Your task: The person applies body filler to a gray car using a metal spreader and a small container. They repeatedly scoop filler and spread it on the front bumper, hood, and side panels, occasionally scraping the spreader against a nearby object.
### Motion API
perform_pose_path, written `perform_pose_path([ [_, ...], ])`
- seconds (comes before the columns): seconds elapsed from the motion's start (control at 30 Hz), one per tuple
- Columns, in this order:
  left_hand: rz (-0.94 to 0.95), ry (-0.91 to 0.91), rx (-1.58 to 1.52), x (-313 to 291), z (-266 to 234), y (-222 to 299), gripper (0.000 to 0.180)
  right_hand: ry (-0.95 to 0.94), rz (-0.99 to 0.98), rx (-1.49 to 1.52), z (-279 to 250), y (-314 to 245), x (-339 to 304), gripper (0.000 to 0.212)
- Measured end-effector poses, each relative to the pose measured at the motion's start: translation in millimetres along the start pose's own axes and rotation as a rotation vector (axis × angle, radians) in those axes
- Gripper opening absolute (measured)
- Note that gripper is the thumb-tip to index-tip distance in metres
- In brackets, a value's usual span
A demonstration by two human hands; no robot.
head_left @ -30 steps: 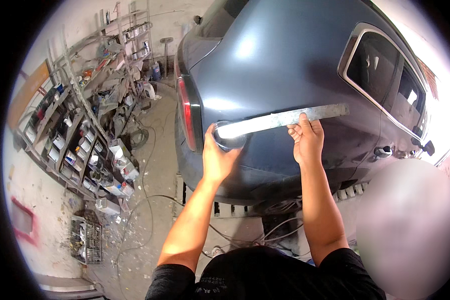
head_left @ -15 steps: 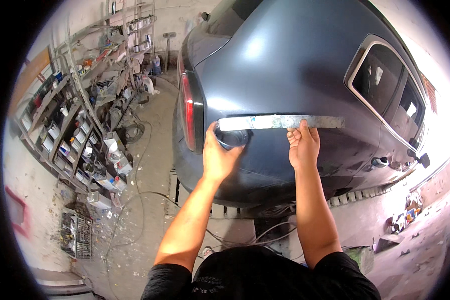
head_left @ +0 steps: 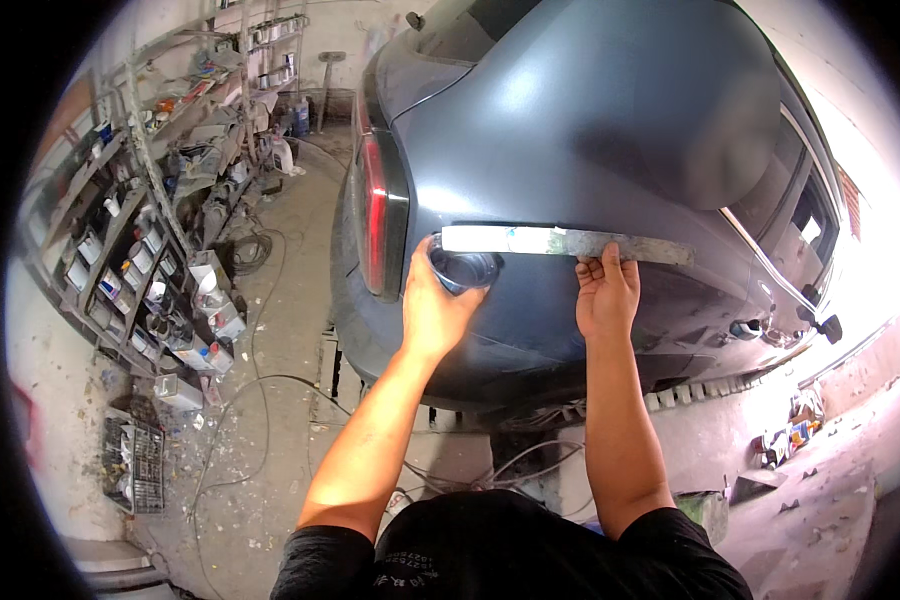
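My left hand is wrapped round a round cup with dark, glossy insides. A long flat strip, like a mixing stick, stretches across in front of me, white at its left end and grey and stained toward the right. Its white end lies over the cup's rim; whether it touches the rim I cannot tell. Thumb and fingers of my right hand pinch the strip at its grey part. Both hands are in front of the rear side of a dark blue-grey car, near its red tail light.
On the left, a metal shelf rack carries many cans and bottles. A wire crate stands on the floor below it. Hoses snake over the concrete floor and below my arms. Scraps and packages lie at the right.
My view has shifted slightly, so the car and shelves sit a little differently. The strip's right end has tipped slightly downward. Both hands keep their grips on the cup and the strip.
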State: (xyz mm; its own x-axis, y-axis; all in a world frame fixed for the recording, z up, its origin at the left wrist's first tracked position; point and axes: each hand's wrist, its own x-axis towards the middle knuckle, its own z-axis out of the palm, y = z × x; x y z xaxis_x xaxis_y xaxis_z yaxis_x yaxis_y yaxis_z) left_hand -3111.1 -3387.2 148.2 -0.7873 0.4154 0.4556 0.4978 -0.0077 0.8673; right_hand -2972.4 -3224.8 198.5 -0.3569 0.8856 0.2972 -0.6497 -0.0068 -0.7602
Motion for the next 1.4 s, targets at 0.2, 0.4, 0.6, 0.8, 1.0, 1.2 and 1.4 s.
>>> perform_pose_path([
  [0.2, -0.009, 0.0, -0.025, 1, -3, -7, 0.087, -0.036, -0.03, -0.037, -5, 9, 2, 0.014],
  [0.4, -0.003, 0.006, -0.018, 0, -5, -4, 0.088, -0.044, -0.064, -0.014, -3, 6, -1, 0.012],
  [0.6, -0.021, -0.006, -0.016, 0, -10, 1, 0.086, 0.011, -0.026, -0.055, 6, 4, -5, 0.011],
  [0.8, 0.003, 0.019, 0.023, -1, -6, 4, 0.086, 0.071, -0.012, -0.029, 8, 3, -4, 0.016],
  [1.0, -0.028, 0.041, 0.056, -7, 5, 17, 0.085, -0.014, -0.039, 0.005, -12, 8, 5, 0.02],
  [1.2, -0.072, 0.07, 0.091, -15, 15, 25, 0.085, -0.102, -0.087, 0.043, -26, 11, 14, 0.026],
  [1.4, -0.096, 0.088, 0.086, -22, 29, 35, 0.085, -0.095, -0.044, 0.074, -32, 1, 20, 0.017],
])
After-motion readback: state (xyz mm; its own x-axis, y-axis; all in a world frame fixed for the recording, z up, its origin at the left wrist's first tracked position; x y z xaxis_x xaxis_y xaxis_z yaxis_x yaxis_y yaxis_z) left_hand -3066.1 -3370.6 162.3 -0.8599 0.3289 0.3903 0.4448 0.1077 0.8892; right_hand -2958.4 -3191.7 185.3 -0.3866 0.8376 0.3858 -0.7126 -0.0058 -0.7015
